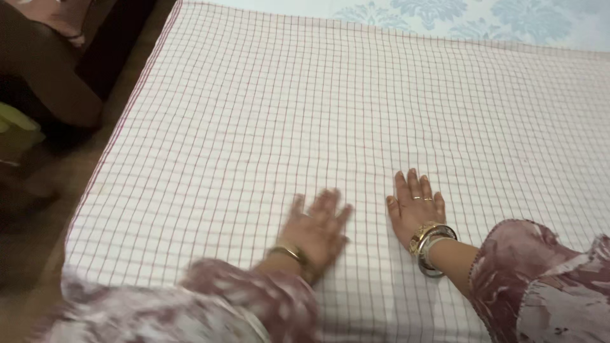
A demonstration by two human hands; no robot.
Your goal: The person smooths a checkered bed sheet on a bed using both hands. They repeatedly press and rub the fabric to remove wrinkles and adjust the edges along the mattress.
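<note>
A white cloth with a thin red check pattern [305, 114] lies spread flat over a bed. My left hand [318, 228] rests palm down on the cloth near its front edge, fingers spread, slightly blurred, with a gold bangle at the wrist. Just to its right, my right hand [414, 204] also lies flat on the cloth, fingers together, wearing rings and several bangles. Neither hand holds anything. Both sleeves are mauve with a pale floral print.
A pale blue patterned sheet [483, 16] shows beyond the cloth's far edge. A dark wooden piece of furniture [51, 70] and a yellow-green object [16, 124] stand at the left over a brown floor [38, 209].
</note>
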